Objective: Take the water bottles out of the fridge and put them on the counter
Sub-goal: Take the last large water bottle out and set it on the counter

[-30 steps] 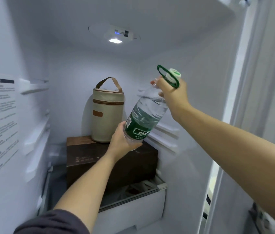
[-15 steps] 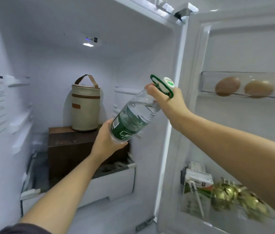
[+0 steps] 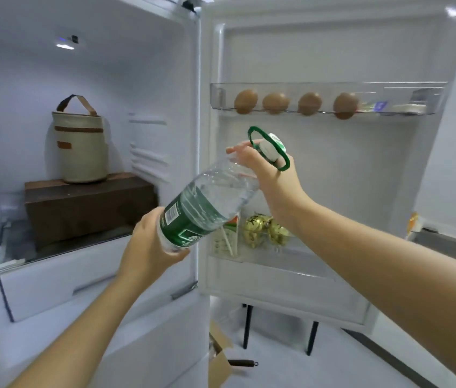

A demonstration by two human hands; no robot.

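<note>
You hold the water bottle (image 3: pixel 210 200) aslant in mid-air, in front of the right wall edge of the fridge (image 3: pixel 191 107), between the open compartment and the open door (image 3: pixel 347 51). Its long axis runs from the base, low, left and near you, up to the white cap (image 3: pixel 270 148), high, right and farther off, pointing toward the door. Your left hand (image 3: pixel 148 247) cups the base, fingers curled round the green-label end. Your right hand (image 3: pixel 268 172) grips the neck, with the green plastic carry ring (image 3: pixel 284 161) looped past the cap against it.

Above the cap, the clear egg shelf (image 3: pixel 406 88) juts from the door with four brown eggs (image 3: pixel 275 103) in a row. Just behind the bottle's middle, the lower door shelf (image 3: pixel 291 266) holds a carton (image 3: pixel 228 236) and gold foil-wrapped pieces (image 3: pixel 266 231). Far left, a round beige fabric bag (image 3: pixel 79 147) with a strap stands on a dark brown box (image 3: pixel 86 205), well apart from the bottle. A grey desk (image 3: pixel 451 245) edge shows far right, past the door.

The bottle is clear, ribbed plastic with water inside.
</note>
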